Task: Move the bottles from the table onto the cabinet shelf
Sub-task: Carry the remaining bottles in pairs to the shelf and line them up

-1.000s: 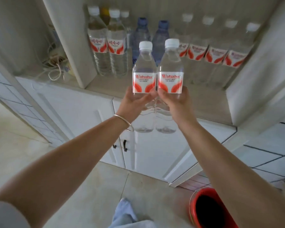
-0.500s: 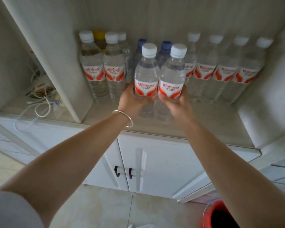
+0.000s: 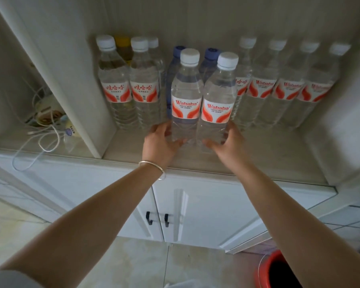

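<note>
Two clear water bottles with white caps and red-and-white labels stand side by side on the cabinet shelf [image 3: 268, 154], in front of the back row. My left hand [image 3: 160, 140] wraps the base of the left bottle [image 3: 186, 94]. My right hand [image 3: 227, 142] wraps the base of the right bottle [image 3: 218, 100]. Both bottles are upright and their bottoms look set down on the shelf. Behind them stand two blue-capped bottles [image 3: 176, 59], partly hidden.
Several more labelled bottles line the shelf's back, left [image 3: 114, 86] and right [image 3: 287, 88]. A vertical divider [image 3: 79, 96] bounds the shelf on the left, with tangled white cables [image 3: 46, 129] beyond it. Cabinet doors with black handles [image 3: 157, 219] lie below. A red bucket [image 3: 279, 273] sits on the floor.
Both hands carried the two bottles forward and down from in front of the cabinet onto the shelf. My grip has slid from the bottles' middles to their bases.
</note>
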